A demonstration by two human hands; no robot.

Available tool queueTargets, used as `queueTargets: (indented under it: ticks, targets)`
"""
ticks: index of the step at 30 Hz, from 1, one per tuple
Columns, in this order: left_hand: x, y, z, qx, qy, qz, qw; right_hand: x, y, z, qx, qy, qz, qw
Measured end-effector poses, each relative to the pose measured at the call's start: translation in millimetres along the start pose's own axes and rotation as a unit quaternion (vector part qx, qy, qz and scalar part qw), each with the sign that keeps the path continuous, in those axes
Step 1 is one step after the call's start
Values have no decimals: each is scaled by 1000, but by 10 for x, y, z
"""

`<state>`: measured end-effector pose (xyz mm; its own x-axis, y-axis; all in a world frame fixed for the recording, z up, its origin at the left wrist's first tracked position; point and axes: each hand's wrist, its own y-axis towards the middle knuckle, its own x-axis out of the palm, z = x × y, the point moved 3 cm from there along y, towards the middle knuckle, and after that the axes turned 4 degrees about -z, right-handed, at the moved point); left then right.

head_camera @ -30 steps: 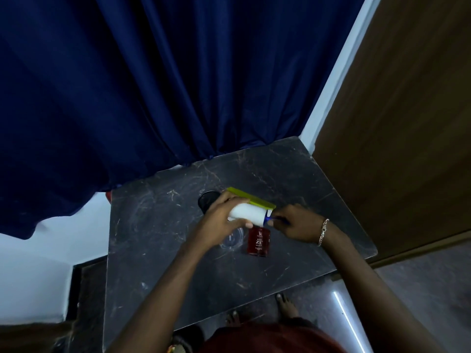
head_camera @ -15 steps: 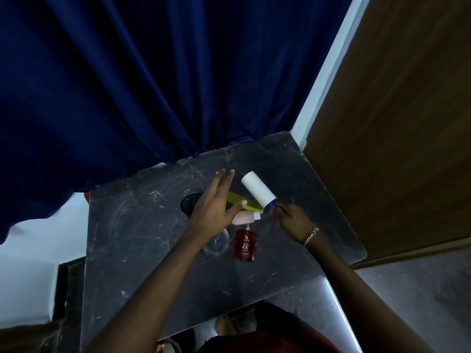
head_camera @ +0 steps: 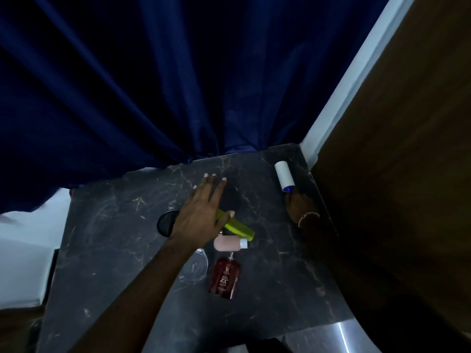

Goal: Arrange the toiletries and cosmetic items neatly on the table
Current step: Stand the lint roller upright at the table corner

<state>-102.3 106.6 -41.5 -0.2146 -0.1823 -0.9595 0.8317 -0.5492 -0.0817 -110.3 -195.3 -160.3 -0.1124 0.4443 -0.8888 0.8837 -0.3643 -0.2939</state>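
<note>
At upper right of the desk (head_camera: 122,250), right hand (head_camera: 299,205) grips the white roller (head_camera: 284,175) (setting it down); left hand (head_camera: 204,212), fingers spread, should next take the green tube (head_camera: 238,226).

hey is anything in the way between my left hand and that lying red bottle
Nothing blocks it. The open left hand hovers over the yellow-green flat comb; the small pink bottle with a white cap lies between them, just above the dark red flat bottle.

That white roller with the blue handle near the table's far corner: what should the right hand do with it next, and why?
Probably let go. The white roller with the blue handle already lies at the far right edge of the dark marble table, with the right hand on its handle.
</note>
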Motion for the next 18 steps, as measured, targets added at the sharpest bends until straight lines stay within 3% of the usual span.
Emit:
queueTargets:
  ticks: [4,8,18]
  targets:
    - [34,63,-28,-19,11,1,1000,56,289,195,7,-51,16,999]
    - [44,68,-44,-36,14,5,999,150,361,129,8,-83,-23,996]
    - [30,108,-144,-57,14,-2,998,713,-17,-681,-219,-220,-52,949]
